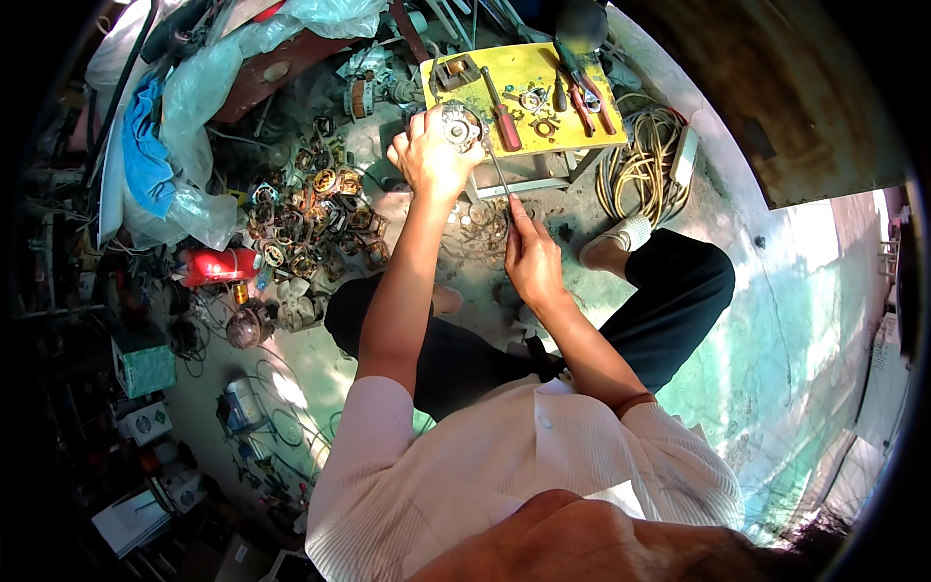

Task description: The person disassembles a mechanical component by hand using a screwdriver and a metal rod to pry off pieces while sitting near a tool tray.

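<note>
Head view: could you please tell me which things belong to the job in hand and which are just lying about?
In hand:
left hand gripping small round motor
right hand holding screwdriver

Lying about:
red-handled screwdriver and pliers on yellow board
coiled cable
red canister

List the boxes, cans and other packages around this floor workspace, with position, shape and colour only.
Green carton: far left, boxy, green with a pale top.
White boxes: below it, small, with dark round marks.
Red can: lying on its side left of the knee, cylindrical.
</note>
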`<state>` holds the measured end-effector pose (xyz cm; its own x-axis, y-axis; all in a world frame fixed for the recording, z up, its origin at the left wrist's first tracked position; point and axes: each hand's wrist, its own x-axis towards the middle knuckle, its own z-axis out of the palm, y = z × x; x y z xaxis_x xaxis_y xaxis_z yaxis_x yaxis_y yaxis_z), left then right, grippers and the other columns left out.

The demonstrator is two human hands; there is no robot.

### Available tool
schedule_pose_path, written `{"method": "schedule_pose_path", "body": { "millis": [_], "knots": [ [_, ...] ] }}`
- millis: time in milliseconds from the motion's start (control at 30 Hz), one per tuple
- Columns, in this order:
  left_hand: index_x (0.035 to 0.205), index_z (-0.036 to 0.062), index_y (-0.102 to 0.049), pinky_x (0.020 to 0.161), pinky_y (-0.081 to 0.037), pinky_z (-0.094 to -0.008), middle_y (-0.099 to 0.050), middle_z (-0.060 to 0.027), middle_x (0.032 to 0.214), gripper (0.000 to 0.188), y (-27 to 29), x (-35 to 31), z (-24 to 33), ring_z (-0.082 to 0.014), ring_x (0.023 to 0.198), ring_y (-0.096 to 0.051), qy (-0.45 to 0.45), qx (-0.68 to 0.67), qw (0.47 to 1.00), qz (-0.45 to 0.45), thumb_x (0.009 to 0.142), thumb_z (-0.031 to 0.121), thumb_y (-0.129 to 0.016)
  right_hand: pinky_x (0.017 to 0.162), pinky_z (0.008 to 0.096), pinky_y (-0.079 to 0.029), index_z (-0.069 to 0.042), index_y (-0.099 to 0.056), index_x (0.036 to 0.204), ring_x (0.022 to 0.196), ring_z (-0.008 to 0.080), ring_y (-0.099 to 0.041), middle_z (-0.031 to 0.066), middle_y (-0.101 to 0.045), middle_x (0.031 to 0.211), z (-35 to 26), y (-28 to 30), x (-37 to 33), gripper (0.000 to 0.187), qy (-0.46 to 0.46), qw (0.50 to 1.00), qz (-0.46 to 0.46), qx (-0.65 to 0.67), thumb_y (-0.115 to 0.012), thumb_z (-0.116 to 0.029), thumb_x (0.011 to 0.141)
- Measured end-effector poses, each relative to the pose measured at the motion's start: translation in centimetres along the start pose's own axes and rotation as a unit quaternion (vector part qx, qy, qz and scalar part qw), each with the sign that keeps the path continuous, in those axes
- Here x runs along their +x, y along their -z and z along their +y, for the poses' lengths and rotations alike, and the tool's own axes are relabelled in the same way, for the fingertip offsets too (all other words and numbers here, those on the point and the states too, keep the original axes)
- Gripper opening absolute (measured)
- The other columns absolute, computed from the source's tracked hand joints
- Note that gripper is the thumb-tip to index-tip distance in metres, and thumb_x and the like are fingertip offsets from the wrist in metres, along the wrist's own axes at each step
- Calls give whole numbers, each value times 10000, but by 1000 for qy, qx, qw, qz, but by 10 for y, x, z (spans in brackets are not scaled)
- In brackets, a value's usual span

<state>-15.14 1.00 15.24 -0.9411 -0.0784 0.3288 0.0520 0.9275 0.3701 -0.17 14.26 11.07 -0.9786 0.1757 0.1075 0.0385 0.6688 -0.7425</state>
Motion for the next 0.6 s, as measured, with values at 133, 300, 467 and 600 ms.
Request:
{"method": "schedule_pose_path", "body": {
  "millis": [133, 300, 467, 600],
  "knots": [
    [1251, 171, -618, 1021, -361, -487, -610, -65, 1235, 729, -3, -1, 1, -371, 1085, -551, 2, 3, 1000, 11, 607, 447, -817, 763, 504, -542, -109, -525, 1430, 841, 453, -653, 243, -659, 961, 6, -6, 6, 490, -36, 970, -24, 238, -573, -101, 943],
    [1224, 177, -623, 1015, -370, -488, -606, -59, 1203, 704, -6, -1, -2, -372, 1077, -550, -2, -5, 999, 37, 604, 449, -817, 840, 458, -539, -75, -521, 1428, 920, 444, -658, 269, -670, 1095, -11, 8, 4, 477, -14, 998, -38, 54, -555, -90, 952],
    [1217, 180, -621, 1008, -376, -492, -596, -52, 1207, 715, -9, -1, 3, -371, 1073, -546, 2, -6, 999, 33, 595, 476, -814, 885, 431, -541, -78, -526, 1426, 1033, 441, -645, 282, -639, 1209, 2, -6, 8, 479, -66, 964, -33, 256, -553, -62, 948],
    [1218, 192, -621, 1012, -375, -486, -596, -51, 1206, 719, -11, -2, -2, -371, 1072, -547, 14, 8, 999, 42, 590, 485, -813, 922, 416, -535, -107, -538, 1423, 1055, 470, -636, 284, -611, 1274, -3, -1, 9, 450, -90, 973, -72, 200, -533, -109, 973]
  ]
}}
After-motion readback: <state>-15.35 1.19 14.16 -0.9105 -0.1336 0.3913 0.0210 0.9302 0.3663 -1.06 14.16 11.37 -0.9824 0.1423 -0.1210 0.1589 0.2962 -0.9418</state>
